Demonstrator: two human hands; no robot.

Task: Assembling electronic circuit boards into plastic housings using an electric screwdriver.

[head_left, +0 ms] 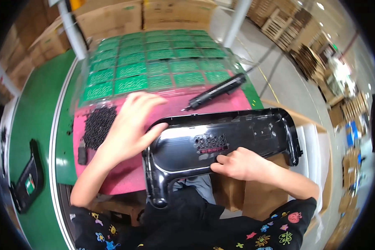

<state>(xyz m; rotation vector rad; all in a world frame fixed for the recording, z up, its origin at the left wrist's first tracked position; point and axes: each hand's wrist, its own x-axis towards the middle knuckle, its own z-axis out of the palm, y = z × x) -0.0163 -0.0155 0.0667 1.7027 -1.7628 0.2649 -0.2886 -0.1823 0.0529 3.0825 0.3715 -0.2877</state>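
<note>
A large black plastic housing (pixel 179 152), shallow like a tray with an arm at each end, lies tilted across the near edge of the pink mat (pixel 125 179) and my lap. It has a cluster of small square openings in its middle. My left hand (pixel 135 125) is at its upper left corner, fingers spread and thumb resting against the rim. Just below the openings, my right hand (pixel 243 165) has its fingers curled at the housing's near edge; whether a small part is pinched there is hidden. A black electric screwdriver (pixel 218 91) lies beyond the housing.
Green circuit boards (pixel 131 71) fill a clear plastic tray at the back. Left of the housing are a heap of small black pieces (pixel 99 125) and a black block (pixel 82 155). Another black housing (pixel 29 179) lies far left. A cardboard box (pixel 327 175) with white sheets stands right.
</note>
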